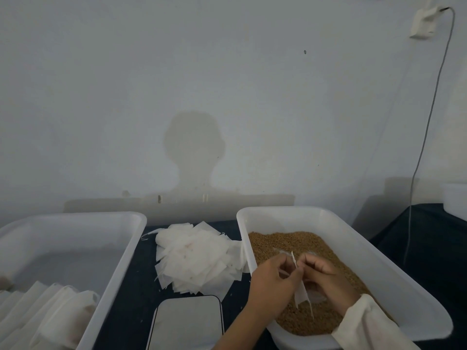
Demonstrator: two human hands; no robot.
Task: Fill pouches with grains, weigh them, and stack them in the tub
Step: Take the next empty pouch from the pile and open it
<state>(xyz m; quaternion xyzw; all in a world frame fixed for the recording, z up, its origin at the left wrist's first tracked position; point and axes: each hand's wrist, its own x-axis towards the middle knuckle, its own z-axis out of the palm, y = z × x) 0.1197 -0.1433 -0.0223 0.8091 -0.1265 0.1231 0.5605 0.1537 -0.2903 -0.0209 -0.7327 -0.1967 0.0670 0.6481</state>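
A small white pouch hangs between the person's two hands, just above the brown grains in the white tub on the right. The left hand pinches the pouch's upper edge with curled fingers, and the right hand does the same from the other side, so the thin fabric is seen almost edge-on (whether anything is inside it, I cannot tell). A cream sleeve covers the right forearm and lies over the tub's near rim.

The grains fill that tub in a wide, shallow bed reaching most of the way across its floor.

Just beside the tub, on the dark table, lies a loose heap of empty white pouches, some touching the tub's left wall. In front of the heap sits a flat scale with a pale top and dark rim.

Farther left stands a second white tub; filled pouches lean in a row at its near end, and the far part shows bare floor.

On the wall behind hangs a white socket with a cable trailing down.
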